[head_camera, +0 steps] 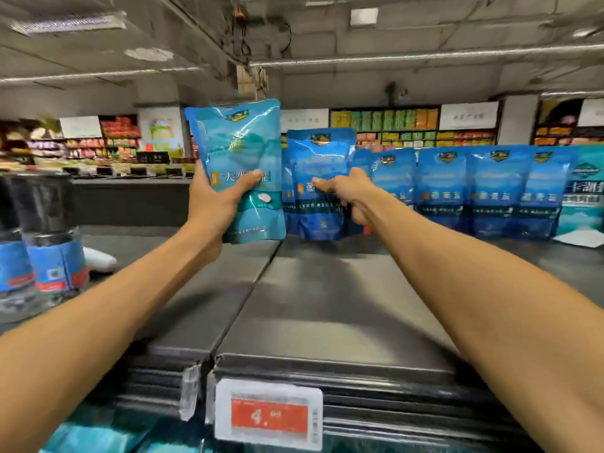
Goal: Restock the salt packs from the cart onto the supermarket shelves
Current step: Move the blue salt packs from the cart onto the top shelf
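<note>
My left hand (218, 199) grips a teal salt pack (242, 152) upright above the grey top shelf (327, 305), thumb across its front. Just to its right, my right hand (349, 191) grips a darker blue salt pack (322, 165) standing at the back of the shelf. A row of several matching blue packs (474, 188) stands upright to the right of it along the shelf's far edge. The cart is out of view.
Blue-labelled grinder jars (55, 256) stand at the shelf's left, with a white object (98, 258) lying beside them. A pale teal pack (585, 191) and white paper (578, 238) sit far right. A red price tag (269, 415) hangs on the front edge. Other aisles lie beyond.
</note>
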`<control>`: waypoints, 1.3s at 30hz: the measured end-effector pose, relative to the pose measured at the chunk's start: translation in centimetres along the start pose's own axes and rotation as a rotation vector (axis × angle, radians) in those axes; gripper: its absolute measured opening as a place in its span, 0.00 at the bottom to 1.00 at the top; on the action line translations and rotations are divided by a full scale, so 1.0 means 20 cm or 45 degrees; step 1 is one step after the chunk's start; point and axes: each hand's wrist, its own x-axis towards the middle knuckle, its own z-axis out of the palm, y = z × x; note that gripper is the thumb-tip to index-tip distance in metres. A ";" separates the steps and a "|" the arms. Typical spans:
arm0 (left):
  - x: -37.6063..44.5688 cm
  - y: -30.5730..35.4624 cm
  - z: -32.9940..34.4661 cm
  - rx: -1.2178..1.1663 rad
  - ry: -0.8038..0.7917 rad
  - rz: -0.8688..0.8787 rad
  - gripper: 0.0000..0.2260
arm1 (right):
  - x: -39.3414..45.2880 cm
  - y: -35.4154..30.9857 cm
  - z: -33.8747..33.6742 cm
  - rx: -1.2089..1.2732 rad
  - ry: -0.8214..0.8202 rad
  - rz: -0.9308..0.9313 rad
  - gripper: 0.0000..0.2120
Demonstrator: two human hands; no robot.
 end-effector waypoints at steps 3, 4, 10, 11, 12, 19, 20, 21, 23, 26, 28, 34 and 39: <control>0.04 -0.05 -0.03 0.020 0.044 -0.017 0.28 | 0.14 0.10 0.09 -0.020 -0.090 0.099 0.31; 0.04 -0.07 -0.04 0.031 0.050 -0.016 0.28 | 0.17 0.12 0.11 -0.023 -0.099 0.119 0.32; 0.03 -0.11 -0.07 0.054 0.075 -0.056 0.27 | 0.31 0.22 0.14 -0.091 0.002 0.023 0.25; 0.03 -0.11 -0.08 0.060 0.076 -0.060 0.27 | 0.31 0.24 0.12 -0.239 -0.002 0.002 0.21; 0.03 -0.11 -0.08 0.067 0.076 -0.061 0.26 | 0.31 0.25 0.10 -0.423 -0.034 0.001 0.22; 0.01 -0.10 -0.07 0.088 0.054 -0.060 0.26 | 0.31 0.28 0.05 -1.051 -0.123 -0.018 0.27; 0.00 -0.10 -0.07 0.088 0.052 -0.059 0.26 | 0.31 0.28 0.06 -1.057 -0.104 -0.016 0.26; 0.00 -0.10 -0.07 0.086 0.052 -0.055 0.25 | 0.31 0.29 0.08 -1.047 -0.095 -0.017 0.26; 0.00 -0.10 -0.07 0.079 0.055 -0.048 0.25 | 0.30 0.29 0.09 -0.991 -0.086 -0.010 0.27; -0.01 -0.11 -0.07 0.079 0.046 -0.049 0.24 | 0.28 0.31 0.08 -0.962 -0.087 -0.013 0.28; -0.01 -0.10 -0.06 0.080 0.045 -0.049 0.24 | 0.25 0.31 0.07 -1.011 -0.108 -0.027 0.27; -0.03 -0.11 -0.04 0.073 0.008 -0.085 0.25 | 0.08 0.11 0.02 -1.083 -0.264 -0.140 0.24; -0.08 -0.07 0.04 -0.029 -0.044 -0.109 0.26 | -0.19 -0.09 0.03 -0.335 -0.469 -0.181 0.25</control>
